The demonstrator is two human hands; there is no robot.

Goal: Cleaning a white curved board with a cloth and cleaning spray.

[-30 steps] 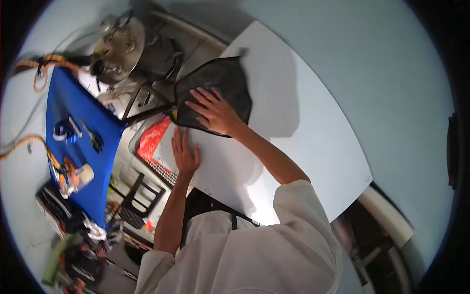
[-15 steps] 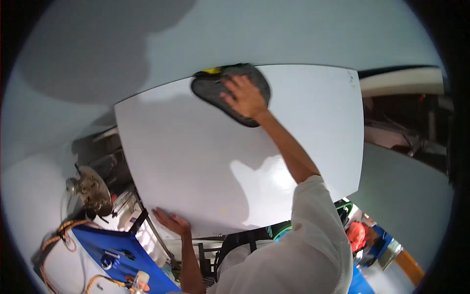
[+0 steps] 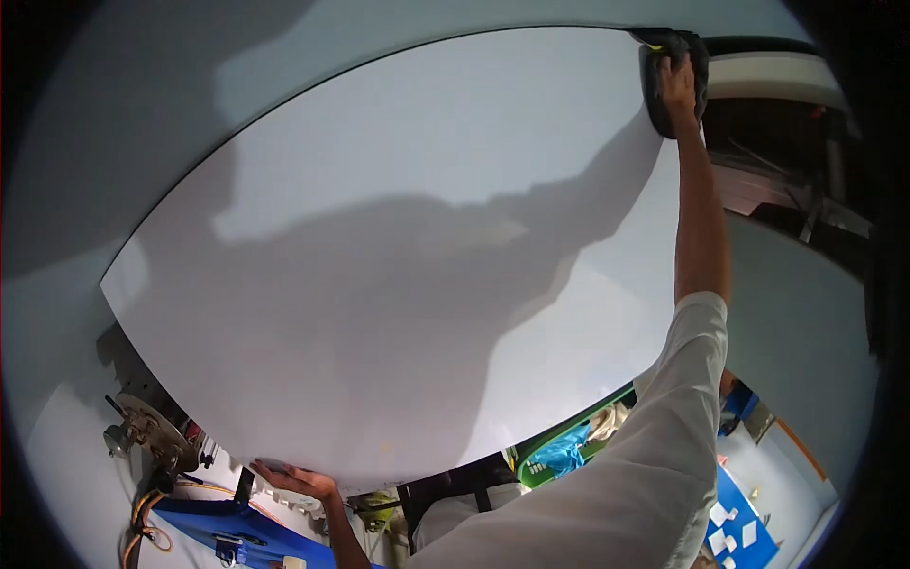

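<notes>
A large white board (image 3: pixel 398 284) fills the middle of the view. At its far right corner, my right hand (image 3: pixel 677 87) presses on a dark grey pad (image 3: pixel 656 106) with a small yellow patch. Its fingers bend over the pad, and the arm is stretched out long. The palm and the pad's underside are hidden. My left hand (image 3: pixel 296 479) rests at the board's near edge on the left, fingers outstretched and holding nothing.
On the left are a round metal fitting (image 3: pixel 152 431), an orange cable (image 3: pixel 142 522) and a blue panel (image 3: pixel 256 531). A green basket (image 3: pixel 540 467) with a blue cloth (image 3: pixel 569 450) stands below the near edge. Metal parts (image 3: pixel 806 199) lie to the right.
My right hand has taken the grey pad from the far middle of the board to its far right corner. My left hand stays by the near edge. The view has shifted.
</notes>
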